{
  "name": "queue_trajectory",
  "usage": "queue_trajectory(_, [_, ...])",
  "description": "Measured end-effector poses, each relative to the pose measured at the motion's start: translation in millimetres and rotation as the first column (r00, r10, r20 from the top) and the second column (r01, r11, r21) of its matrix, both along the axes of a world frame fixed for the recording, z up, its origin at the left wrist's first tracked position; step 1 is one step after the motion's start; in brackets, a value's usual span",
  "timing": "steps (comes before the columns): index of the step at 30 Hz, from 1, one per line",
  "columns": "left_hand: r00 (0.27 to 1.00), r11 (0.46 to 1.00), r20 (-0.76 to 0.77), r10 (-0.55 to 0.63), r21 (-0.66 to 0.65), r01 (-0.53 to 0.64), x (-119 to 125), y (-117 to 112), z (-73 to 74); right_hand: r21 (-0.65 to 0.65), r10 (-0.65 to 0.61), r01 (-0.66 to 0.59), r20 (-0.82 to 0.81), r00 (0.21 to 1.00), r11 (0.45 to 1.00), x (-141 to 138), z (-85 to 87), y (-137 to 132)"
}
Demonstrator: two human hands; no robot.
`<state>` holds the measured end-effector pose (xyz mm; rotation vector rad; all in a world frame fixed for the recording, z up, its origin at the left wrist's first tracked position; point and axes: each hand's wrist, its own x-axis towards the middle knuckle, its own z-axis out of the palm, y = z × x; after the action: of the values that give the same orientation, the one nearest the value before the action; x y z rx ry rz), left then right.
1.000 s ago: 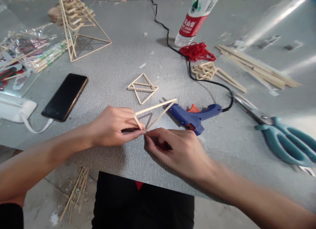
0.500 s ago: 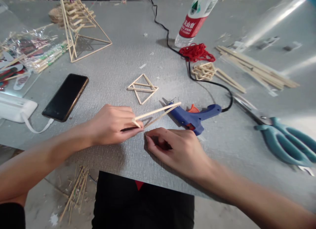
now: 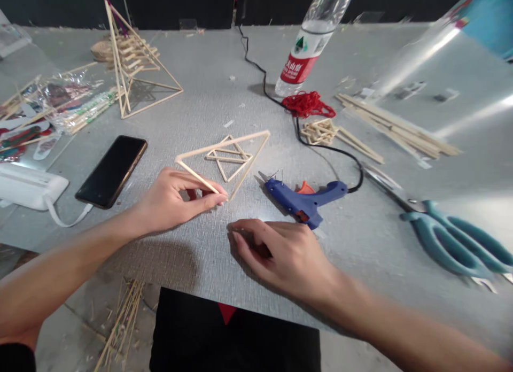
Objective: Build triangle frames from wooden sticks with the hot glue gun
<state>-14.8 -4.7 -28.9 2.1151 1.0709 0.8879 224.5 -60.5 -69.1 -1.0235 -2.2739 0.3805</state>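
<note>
Fingers of left hand clamped, thumb against forefinger, on near corner of stick triangle. Triangle held clear of bench, tilted, far side hanging above smaller stick frame lying flat beneath.

Right hand palm down on bench just below, apart from the triangle, fingers curled under; cannot tell if holding anything.

Blue glue gun on its side just beyond right hand, nozzle toward the frames, cord running back past red thread and water bottle. Black phone left of left hand, scissors well to the right.

Judgement on handling: whole triangle hanging from one pinched corner, so pinch lightly, right at the joint, without twisting. Safer with a second corner steadied by the free hand. Keep skin and sticks off the nozzle.
</note>
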Motion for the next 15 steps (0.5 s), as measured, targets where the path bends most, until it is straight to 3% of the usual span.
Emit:
queue_trajectory(2, [0.995, 0.984, 0.099, 0.025, -0.18, -0.007, 0.6, -1.5, 3.0, 0.146, 0.013, -0.02, 0.049, 0.999, 0.989, -0.8, 1.0, -0.5])
queue_trajectory(6, [0.959, 0.89, 0.276, 0.069, -0.451, 0.066, -0.8, -0.6, 5.5, 0.375, 0.014, -0.082, 0.181, 0.983, 0.923, -3.1, 4.3, -3.2])
queue_trajectory(10, [0.917, 0.8, 0.386, 0.098, -0.579, 0.158, -1.7, 0.8, 6.4, 0.401, -0.028, -0.059, 0.208, 0.978, 0.914, -4.4, 6.2, -5.4])
queue_trajectory(15, [0.882, 0.732, 0.456, 0.12, -0.641, 0.232, 0.1, -1.1, 6.2, 0.425, -0.004, -0.05, 0.124, 0.992, 0.904, 0.1, 10.5, -1.4])
